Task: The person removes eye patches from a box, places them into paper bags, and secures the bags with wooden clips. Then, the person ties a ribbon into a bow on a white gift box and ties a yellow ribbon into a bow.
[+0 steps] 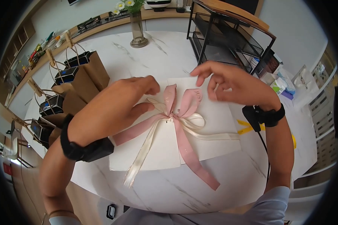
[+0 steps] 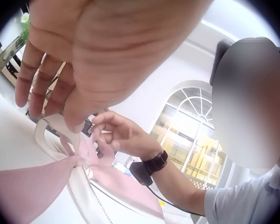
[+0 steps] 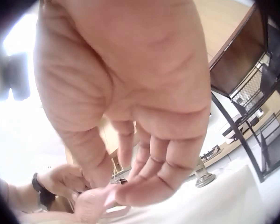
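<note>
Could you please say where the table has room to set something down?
Bare tabletop lies between vase and white box, and before the box between the ribbon ends. Paper bags crowd the left; the black rack, far right.

The table [image 1: 161,195] has a white, marble-look top with grey veins and a curved near edge. Flat in the middle sits a white box [image 1: 163,146]. Brown paper bags [image 1: 97,71] stand in a row down the left side. At the far side there's a glass vase [image 1: 137,26], with a black rack [image 1: 218,32] to its right. Small packets [image 1: 287,93] lie at the right, and yellow tape [image 1: 246,130] just beside the box.
</note>
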Demonstrator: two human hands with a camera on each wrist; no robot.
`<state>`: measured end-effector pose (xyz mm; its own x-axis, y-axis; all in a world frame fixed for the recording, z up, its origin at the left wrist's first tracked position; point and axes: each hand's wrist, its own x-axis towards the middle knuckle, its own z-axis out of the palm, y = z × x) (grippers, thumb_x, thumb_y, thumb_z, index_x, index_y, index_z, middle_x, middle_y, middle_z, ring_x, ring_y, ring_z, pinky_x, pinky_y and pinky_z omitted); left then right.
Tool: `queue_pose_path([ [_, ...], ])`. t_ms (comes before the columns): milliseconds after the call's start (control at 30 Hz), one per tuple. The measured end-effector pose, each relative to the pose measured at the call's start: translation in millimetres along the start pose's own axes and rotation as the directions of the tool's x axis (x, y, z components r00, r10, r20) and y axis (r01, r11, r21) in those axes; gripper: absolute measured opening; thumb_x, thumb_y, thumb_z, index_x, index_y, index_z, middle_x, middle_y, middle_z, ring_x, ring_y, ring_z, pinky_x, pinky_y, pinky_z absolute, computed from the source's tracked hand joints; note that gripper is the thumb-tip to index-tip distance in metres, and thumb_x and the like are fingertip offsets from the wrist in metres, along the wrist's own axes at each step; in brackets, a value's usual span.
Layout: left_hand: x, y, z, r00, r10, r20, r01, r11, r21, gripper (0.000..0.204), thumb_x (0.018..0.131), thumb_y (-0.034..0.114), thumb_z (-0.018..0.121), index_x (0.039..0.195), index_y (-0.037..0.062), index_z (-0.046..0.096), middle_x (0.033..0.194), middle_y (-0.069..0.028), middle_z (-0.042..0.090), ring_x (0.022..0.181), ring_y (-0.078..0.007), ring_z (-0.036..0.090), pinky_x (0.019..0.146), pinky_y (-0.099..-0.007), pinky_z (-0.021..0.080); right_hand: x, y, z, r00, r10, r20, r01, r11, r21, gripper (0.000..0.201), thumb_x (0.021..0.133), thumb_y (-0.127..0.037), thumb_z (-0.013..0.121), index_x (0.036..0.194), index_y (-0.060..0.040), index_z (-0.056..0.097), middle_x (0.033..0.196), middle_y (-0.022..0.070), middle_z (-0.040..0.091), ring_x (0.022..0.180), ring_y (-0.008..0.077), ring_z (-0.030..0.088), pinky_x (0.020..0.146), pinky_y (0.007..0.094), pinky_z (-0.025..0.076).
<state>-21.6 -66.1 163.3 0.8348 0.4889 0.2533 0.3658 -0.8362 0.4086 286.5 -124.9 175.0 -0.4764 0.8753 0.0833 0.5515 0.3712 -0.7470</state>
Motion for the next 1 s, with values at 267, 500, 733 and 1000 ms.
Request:
queue_pose_path([
  [267, 1, 7, 12, 0.997, 0.049, 0.058, -0.054, 0.995, 0.089, 0.019, 0.084, 0.002, 0.072, 0.102, 0.0009, 0.064, 0.097, -0.0133, 0.066, 0.092, -0.0356, 0.066, 0.08, -0.041, 0.054, 30, 2, 15, 0.95, -0.243, 0.197, 0.29, 0.92, -0.263, 0.023, 0.086, 0.0, 0.069, 0.109, -0.0049, 0.067, 0.123, 0.0092, 0.062, 0.1, 0.0233, 0.063, 0.081, 0.0314, 0.056],
  [500, -7, 12, 23, 0.983, 0.174, 0.067, -0.183, 0.968, 0.171, 0.02, 0.078, 0.003, 0.075, 0.096, 0.0015, 0.065, 0.099, -0.0112, 0.063, 0.092, -0.0331, 0.064, 0.078, -0.0415, 0.055, 47, 20, 22, 0.967, -0.235, 0.098, 0.254, 0.869, -0.424, 0.013, 0.086, -0.004, 0.072, 0.095, -0.0004, 0.063, 0.099, 0.0126, 0.062, 0.09, 0.0311, 0.062, 0.077, 0.0392, 0.049],
  [733, -15, 19, 8, 0.979, 0.126, 0.159, -0.153, 0.974, 0.166, 0.023, 0.075, 0.007, 0.077, 0.095, 0.0019, 0.065, 0.09, -0.0106, 0.063, 0.09, -0.0316, 0.062, 0.076, -0.0422, 0.054, 46, 20, 25, 0.984, -0.168, 0.052, 0.174, 0.882, -0.438, 0.009, 0.089, -0.005, 0.07, 0.094, -0.0006, 0.064, 0.088, 0.014, 0.062, 0.083, 0.032, 0.063, 0.072, 0.0396, 0.049],
  [1000, -22, 28, 16, 0.982, 0.149, 0.114, -0.172, 0.959, 0.226, 0.024, 0.078, 0.004, 0.077, 0.097, 0.0008, 0.063, 0.092, -0.011, 0.063, 0.09, -0.0311, 0.063, 0.077, -0.0391, 0.055, 41, 8, 19, 0.989, -0.084, 0.119, 0.12, 0.935, -0.334, 0.025, 0.09, -0.005, 0.061, 0.115, -0.0027, 0.065, 0.082, 0.0104, 0.067, 0.07, 0.0236, 0.064, 0.064, 0.035, 0.049],
])
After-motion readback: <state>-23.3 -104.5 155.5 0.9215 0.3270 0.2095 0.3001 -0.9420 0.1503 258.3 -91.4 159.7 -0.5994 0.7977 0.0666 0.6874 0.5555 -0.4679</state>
